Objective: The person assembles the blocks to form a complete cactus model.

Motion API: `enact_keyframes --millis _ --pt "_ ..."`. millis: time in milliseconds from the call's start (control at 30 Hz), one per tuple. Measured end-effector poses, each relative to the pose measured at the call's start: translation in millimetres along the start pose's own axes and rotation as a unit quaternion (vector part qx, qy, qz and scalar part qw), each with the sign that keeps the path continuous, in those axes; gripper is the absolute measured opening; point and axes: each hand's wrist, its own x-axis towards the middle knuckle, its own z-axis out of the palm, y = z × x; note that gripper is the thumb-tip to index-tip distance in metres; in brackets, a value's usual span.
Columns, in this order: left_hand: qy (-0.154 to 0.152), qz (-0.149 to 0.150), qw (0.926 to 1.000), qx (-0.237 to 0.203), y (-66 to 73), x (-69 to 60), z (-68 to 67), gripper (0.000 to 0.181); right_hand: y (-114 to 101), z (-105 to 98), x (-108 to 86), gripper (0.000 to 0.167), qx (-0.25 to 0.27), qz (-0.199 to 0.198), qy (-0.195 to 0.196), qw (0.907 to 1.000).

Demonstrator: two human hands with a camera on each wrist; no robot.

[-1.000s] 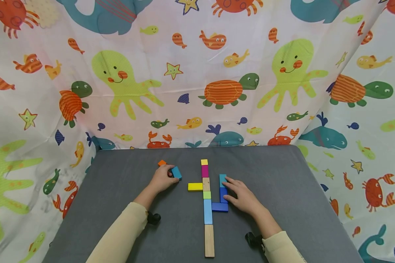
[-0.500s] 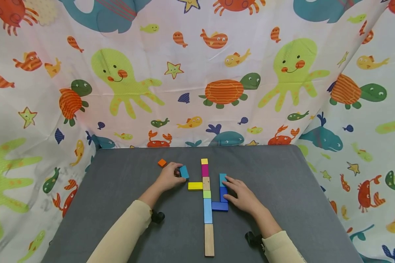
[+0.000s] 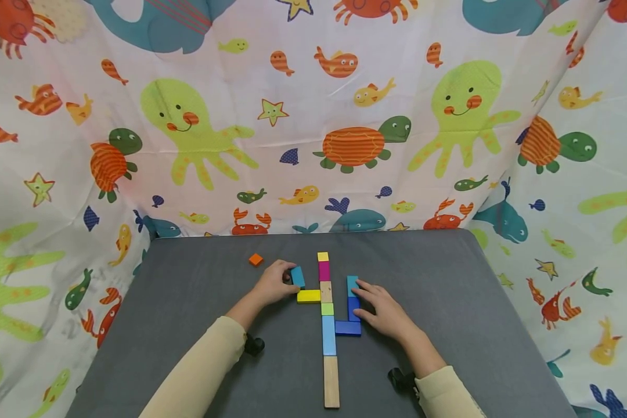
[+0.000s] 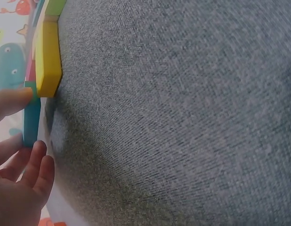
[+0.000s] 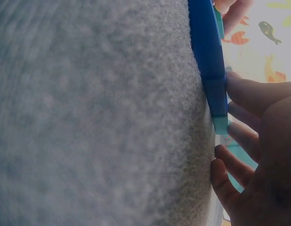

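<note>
My left hand (image 3: 273,284) pinches a light blue block (image 3: 298,277) between thumb and fingers. The block's near end is at the outer end of the yellow block (image 3: 309,296); the left wrist view also shows the held block (image 4: 31,120) close beside the yellow block (image 4: 48,61). My right hand (image 3: 384,312) rests with spread, slightly bent fingers along the right side of a teal block (image 3: 352,282) and a dark blue block (image 3: 353,309). Those two blocks stand in line above a sideways dark blue block (image 3: 347,328). In the right wrist view, thumb and fingertips touch this row's side.
A central column of blocks runs up the grey table (image 3: 423,255): plain wood (image 3: 331,383), light blue (image 3: 328,337), green (image 3: 327,309), wood (image 3: 326,291), magenta (image 3: 324,270) and yellow (image 3: 322,256). A small orange block (image 3: 256,259) lies at the back left. Patterned cloth hangs behind.
My left hand has carried the light blue block rightward, away from the orange block, to the yellow block's outer end, turning it more upright. My right hand has stayed in place.
</note>
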Motion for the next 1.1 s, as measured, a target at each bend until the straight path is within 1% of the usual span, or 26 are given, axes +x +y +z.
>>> enact_keyframes --millis 200,433,567,767,900,1100 --pt "-0.01 0.006 0.9999 0.001 0.7 0.6 -0.1 0.063 -1.2 -0.9 0.6 0.06 0.0 0.002 -0.004 1.0" --pt "-0.023 0.005 0.9997 -0.003 -2.0 4.2 0.4 0.063 -1.3 -1.3 0.7 0.06 0.0 0.004 -0.004 1.0" --pt "-0.03 0.009 0.9995 -0.007 -4.2 5.7 0.7 0.057 -1.2 -1.9 0.7 0.06 0.001 0.0 0.0 1.0" --pt "-0.021 0.021 0.9995 -0.014 -5.7 6.2 1.1 0.046 -0.2 -3.8 1.6 0.059 0.001 -0.003 0.001 1.0" --pt "-0.015 0.027 0.9995 -0.011 -5.0 5.7 1.1 0.044 0.4 -4.2 1.7 0.059 0.001 -0.003 0.001 1.0" --pt "-0.022 0.025 0.9994 -0.008 -5.7 7.1 2.0 0.045 0.2 -4.5 1.9 0.059 0.0 -0.006 0.002 1.0"
